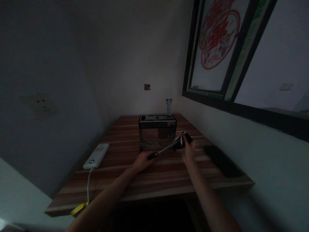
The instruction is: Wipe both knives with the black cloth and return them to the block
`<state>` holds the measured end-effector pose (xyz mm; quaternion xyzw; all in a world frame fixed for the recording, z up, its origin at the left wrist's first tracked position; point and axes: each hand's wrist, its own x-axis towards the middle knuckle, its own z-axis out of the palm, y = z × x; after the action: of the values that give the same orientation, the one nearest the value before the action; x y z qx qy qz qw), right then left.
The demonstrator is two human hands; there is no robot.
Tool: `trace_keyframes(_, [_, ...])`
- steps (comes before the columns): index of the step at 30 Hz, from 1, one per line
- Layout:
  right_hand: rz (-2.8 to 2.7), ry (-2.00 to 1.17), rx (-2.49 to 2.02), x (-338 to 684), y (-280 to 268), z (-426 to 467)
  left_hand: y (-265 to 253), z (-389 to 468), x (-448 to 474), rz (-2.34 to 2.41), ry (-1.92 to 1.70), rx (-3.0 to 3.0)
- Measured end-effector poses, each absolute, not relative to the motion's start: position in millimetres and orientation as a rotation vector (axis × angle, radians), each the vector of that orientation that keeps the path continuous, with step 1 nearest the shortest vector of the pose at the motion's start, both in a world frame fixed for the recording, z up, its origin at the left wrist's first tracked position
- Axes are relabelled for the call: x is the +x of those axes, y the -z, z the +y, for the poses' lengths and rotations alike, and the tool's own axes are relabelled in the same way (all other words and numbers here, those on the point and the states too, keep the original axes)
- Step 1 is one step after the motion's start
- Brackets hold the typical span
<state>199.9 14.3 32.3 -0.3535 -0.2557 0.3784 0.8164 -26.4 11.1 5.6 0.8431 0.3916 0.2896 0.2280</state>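
Observation:
My left hand [142, 161] is closed on the dark handle of a tool with a long, thin pale shaft [167, 148], which looks like a screwdriver. The shaft slants up to the right, toward a dark cloth [189, 138] with white edging. My right hand [188, 149] pinches that cloth around or against the far end of the shaft; the tip is hidden there. Just behind both hands stands a clear box with a black frame [157, 118], like a small fish tank. A silvery, crinkled cylinder [169, 107] rises at its back right.
On the wood-grain table [135, 185], a white power bank [97, 156] with a cable and yellow tag [79, 208] lies left. A flat black object [223, 161], possibly a phone, lies right. Walls close in behind and beside; a framed picture or window [217, 38] hangs right.

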Motion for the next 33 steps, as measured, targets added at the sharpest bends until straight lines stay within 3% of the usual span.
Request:
trace_keyframes(11, [-0.525, -0.708, -0.794, 211, -28, 20, -6, 9, -27, 1.115, -0.751, 2.338])
trace_keyframes(19, [-0.908, -0.999, -0.888, 168, -10, 9, -7, 8, -26, 1.168, -0.811, 2.305])
trace_keyframes(33, [-1.183, -1.002, -1.059, 136, 2, -5, -2, 7, -29, 1.332, -0.720, 2.470])
